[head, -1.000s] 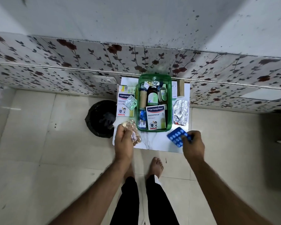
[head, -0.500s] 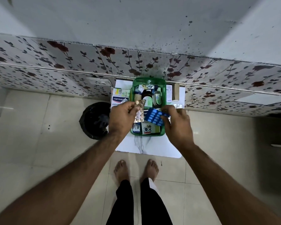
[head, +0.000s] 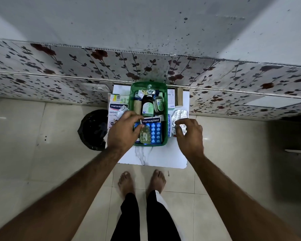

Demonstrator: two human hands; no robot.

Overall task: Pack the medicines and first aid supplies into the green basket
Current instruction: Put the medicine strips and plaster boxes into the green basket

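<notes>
The green basket (head: 165, 108) sits mid-worktop against the back edge, blue blister strip (head: 155, 132) and amber capsule strip (head: 145, 135) on top. Left hand (head: 122, 131) fingers spread loose over it; right hand (head: 189, 134) curled, empty, over the foil pack (head: 180, 115) just right of it. A Hansaplast box (head: 115, 108) lies left.

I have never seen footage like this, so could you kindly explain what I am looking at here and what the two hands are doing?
There is no machine: a person wears a camera on the head, looking down at their own arms and bare feet. On a small white table stands a green basket holding bottles, a Hansaplast box and a blue blister pack. The left hand rests at a yellowish pill strip in the basket; whether it grips it is unclear. The right hand reaches, fingers open, toward a silver foil pack beside the basket.
</notes>
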